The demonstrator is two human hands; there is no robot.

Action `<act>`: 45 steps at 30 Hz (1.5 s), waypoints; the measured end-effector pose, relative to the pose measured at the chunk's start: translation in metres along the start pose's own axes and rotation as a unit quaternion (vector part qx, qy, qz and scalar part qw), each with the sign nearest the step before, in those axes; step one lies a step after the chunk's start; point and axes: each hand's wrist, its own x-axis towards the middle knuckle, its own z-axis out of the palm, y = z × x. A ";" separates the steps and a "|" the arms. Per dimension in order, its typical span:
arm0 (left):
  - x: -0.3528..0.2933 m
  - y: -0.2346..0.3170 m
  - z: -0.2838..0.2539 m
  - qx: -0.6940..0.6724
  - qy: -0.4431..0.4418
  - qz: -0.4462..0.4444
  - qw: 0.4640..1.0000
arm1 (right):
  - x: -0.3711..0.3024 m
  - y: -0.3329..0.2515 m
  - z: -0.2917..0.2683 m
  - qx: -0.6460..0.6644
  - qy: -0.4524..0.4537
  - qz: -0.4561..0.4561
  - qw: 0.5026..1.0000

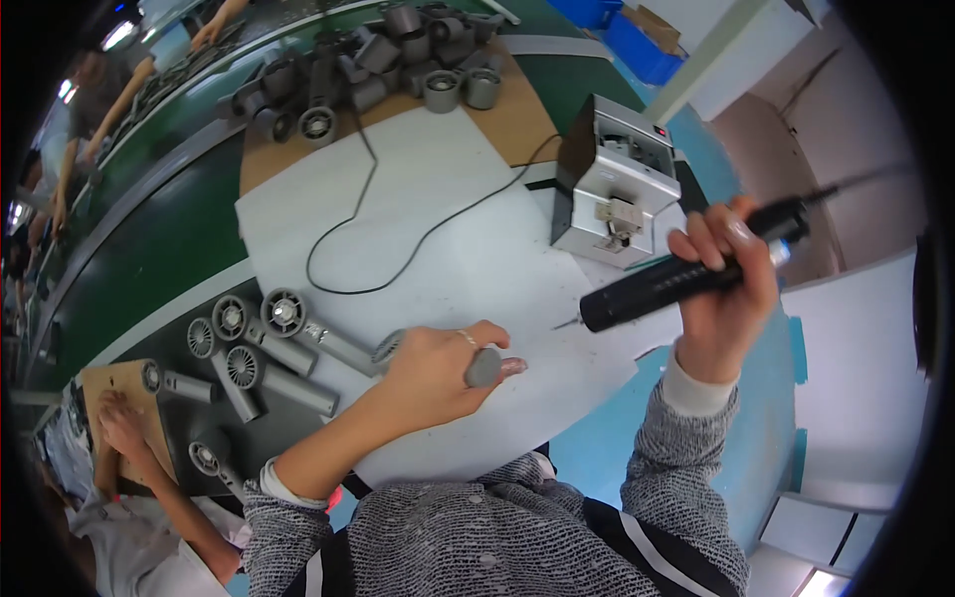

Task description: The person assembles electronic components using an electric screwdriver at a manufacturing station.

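Observation:
My left hand point(433, 373) is wrapped round a grey handheld fan point(483, 369) above the white sheet. The round end of its handle pokes out by my thumb, and part of its head shows behind the knuckles; my fingers hide the rest. Up at the right, my right hand point(731, 289) grips a black electric screwdriver point(642, 297). Its thin bit points left, toward the fan but apart from it. A cable runs from the tool's rear to the upper right. Several finished-looking grey fans point(284, 313) lie to the left of my left hand.
A silver screw feeder point(617, 189) stands beyond the screwdriver, its black cable point(373, 289) looping over the white sheet point(477, 239). Many grey fan parts point(398, 60) are heaped on brown cardboard at the back. A co-worker's hand point(119, 426) rests on a board at the left.

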 end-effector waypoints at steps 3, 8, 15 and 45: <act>0.001 0.001 -0.003 -0.008 -0.001 0.007 1.000 | -0.022 0.000 0.025 0.034 -0.050 -0.052 0.997; -0.003 -0.003 0.000 -0.039 0.005 0.003 0.999 | -0.034 0.009 0.044 0.027 -0.081 -0.087 0.992; -0.007 -0.007 0.000 -0.051 -0.009 0.006 0.999 | -0.035 0.019 0.046 -0.020 -0.038 -0.094 0.995; -0.007 0.002 -0.002 -0.020 -0.025 -0.017 0.999 | -0.065 0.030 0.058 -0.034 -0.032 -0.092 0.995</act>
